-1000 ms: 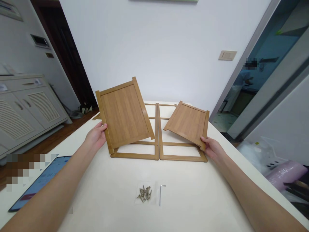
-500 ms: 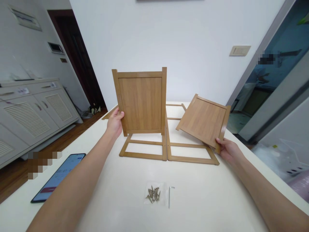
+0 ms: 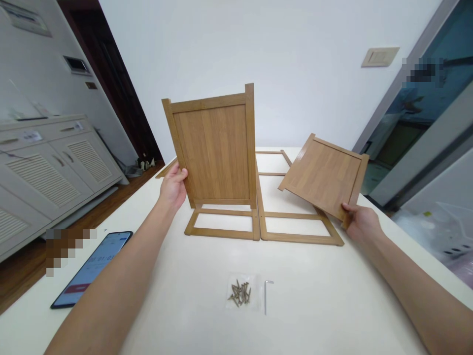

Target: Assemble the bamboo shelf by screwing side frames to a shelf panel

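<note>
My left hand is closed on the left edge of a wooden panel, which stands nearly upright above the table. My right hand grips the lower right corner of a second wooden panel, tilted and lower. Beneath both panels, two wooden frames lie flat side by side: the left frame is mostly hidden behind the upright panel, and part of the right frame shows. Nearer to me are a clear bag of screws and an L-shaped hex key.
A phone lies on the white table at the left, partly behind my left forearm. Another wooden piece shows behind my left hand. A wall rises at the table's far edge. A cabinet stands at the left.
The left panel has swung from a slant to nearly upright. The right panel stays tilted and has shifted slightly to the right. The camera view has also moved. Both hands keep their hold.
</note>
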`<state>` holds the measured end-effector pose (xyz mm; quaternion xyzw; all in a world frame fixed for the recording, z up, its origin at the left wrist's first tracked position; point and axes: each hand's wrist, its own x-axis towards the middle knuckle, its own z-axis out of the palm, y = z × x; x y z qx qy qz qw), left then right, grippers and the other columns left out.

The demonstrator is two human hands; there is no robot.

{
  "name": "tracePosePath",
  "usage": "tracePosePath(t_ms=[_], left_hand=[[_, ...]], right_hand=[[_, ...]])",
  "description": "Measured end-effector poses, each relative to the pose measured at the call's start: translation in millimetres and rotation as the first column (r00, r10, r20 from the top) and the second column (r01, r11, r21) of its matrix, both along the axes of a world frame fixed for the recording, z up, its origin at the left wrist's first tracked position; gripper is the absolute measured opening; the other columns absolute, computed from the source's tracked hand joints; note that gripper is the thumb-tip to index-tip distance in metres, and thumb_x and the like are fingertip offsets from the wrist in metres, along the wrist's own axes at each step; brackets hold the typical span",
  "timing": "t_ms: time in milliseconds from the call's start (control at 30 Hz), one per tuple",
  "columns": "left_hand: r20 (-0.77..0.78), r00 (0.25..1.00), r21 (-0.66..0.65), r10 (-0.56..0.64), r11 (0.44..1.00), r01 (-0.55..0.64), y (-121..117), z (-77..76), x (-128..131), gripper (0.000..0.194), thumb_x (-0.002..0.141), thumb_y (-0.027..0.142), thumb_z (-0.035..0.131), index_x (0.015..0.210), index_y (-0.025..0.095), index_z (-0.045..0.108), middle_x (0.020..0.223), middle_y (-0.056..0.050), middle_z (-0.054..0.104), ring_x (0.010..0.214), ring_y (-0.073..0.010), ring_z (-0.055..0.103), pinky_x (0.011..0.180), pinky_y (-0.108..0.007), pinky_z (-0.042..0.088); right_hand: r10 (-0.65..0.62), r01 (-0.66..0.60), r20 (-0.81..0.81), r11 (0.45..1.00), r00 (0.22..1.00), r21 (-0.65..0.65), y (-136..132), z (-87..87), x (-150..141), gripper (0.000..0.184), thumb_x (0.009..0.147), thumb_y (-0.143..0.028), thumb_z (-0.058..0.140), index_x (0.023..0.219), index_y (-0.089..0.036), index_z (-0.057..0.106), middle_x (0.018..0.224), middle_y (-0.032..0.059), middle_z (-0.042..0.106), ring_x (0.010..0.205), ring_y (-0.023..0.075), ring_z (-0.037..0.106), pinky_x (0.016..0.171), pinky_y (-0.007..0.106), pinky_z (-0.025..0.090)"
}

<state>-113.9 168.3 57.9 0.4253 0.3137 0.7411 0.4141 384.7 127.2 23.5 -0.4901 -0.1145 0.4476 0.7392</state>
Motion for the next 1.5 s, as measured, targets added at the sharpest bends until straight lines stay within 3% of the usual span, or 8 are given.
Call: tracePosePath(t_ms=[233,933,1333,1500], left_hand=[[-0.035,0.999,-0.004,0.017,1.0,-0.017,-3.6,-1.6,3.2,0.035,0.069,0.021,0.074,0.105,0.023,0.071,0.122,-0.006,0.068,0.12,-0.0255,0.059,0.106,-0.043,0.045],[-0.109,0.994,-0.025,-0.015,1.0,0.012,-11.5,-4.5,16.9,0.039,0.069,0.022,0.075,0.108,0.021,0.07,0.121,-0.007,0.068,0.119,-0.0274,0.06,0.106,-0.046,0.045],[-0.15,0.988,-0.011,-0.046,0.999,0.045,-17.9,-5.2,14.3,0.04,0.068,0.023,0.077,0.108,0.026,0.072,0.119,-0.003,0.07,0.119,-0.0279,0.059,0.104,-0.046,0.048],[-0.111,0.989,0.008,-0.095,0.995,0.097,-19.8,-5.6,13.2,0.042,0.067,0.022,0.081,0.108,0.022,0.071,0.119,-0.005,0.07,0.119,-0.0281,0.059,0.106,-0.045,0.046]], right_hand=[[-0.115,0.115,0.024,0.993,0.993,0.014,-1.3,2.6,-8.4,0.015,0.077,-0.01,0.06,0.089,-0.016,0.067,0.096,0.0046,0.072,0.085,0.0172,0.067,0.078,0.033,0.061],[-0.099,0.099,-0.01,0.995,0.995,0.029,-1.1,-0.8,-4.8,0.017,0.078,-0.011,0.06,0.093,-0.013,0.066,0.089,0.0044,0.071,0.086,0.0176,0.067,0.081,0.033,0.06],[-0.097,0.097,0.004,0.994,0.995,0.044,2.2,-9.2,3.1,0.019,0.076,-0.012,0.062,0.094,-0.017,0.068,0.092,0.0013,0.074,0.085,0.0176,0.07,0.075,0.034,0.063],[-0.138,0.138,-0.002,0.988,0.99,0.067,3.0,-7.4,6.7,0.02,0.074,-0.012,0.062,0.092,-0.018,0.067,0.089,-0.0008,0.073,0.085,0.0166,0.069,0.076,0.034,0.063]])
